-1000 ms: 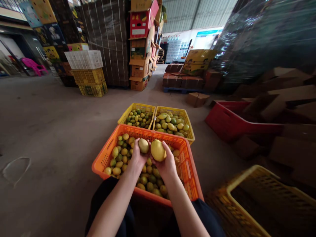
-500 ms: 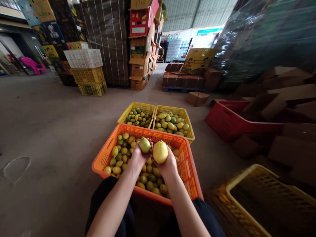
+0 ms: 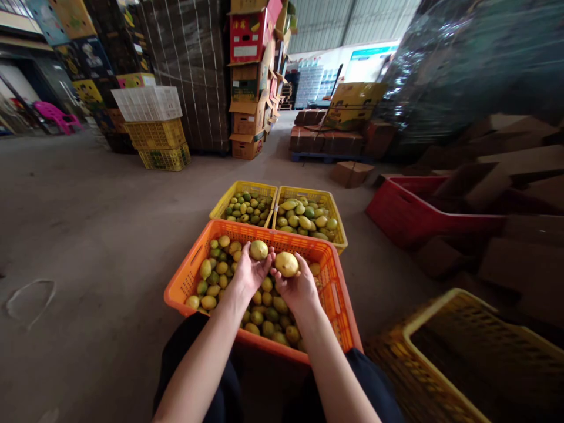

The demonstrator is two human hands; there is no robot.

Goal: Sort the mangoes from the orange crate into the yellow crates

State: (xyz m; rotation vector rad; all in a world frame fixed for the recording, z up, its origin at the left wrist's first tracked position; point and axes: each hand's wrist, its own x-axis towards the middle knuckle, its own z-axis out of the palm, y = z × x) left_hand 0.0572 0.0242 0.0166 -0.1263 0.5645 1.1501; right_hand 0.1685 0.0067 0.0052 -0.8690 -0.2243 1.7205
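Over the orange crate (image 3: 343,317) I hold up two fruits that look like lemons. My left hand (image 3: 250,271) has its fingers round a smaller greenish-yellow lemon (image 3: 258,250). A larger, paler yellow lemon (image 3: 286,265) rests in the fingers of my right hand (image 3: 300,286). The fingertips of both hands are close together, and I cannot tell if they touch. Beneath them, many green and yellow lemons (image 3: 212,291) lie in the orange crate, partly hidden by my forearms.
Beyond the orange crate stand two yellow crates (image 3: 220,202) of fruit side by side. At the right are a yellow crate (image 3: 440,352) and a red crate (image 3: 392,211) among cardboard. Stacked cartons (image 3: 249,88) and a loaded pallet (image 3: 330,157) stand farther back.
Both lemons have been turned in my fingers, so a rounder end of each faces me now. My hands stay at nearly the same place above the orange crate.
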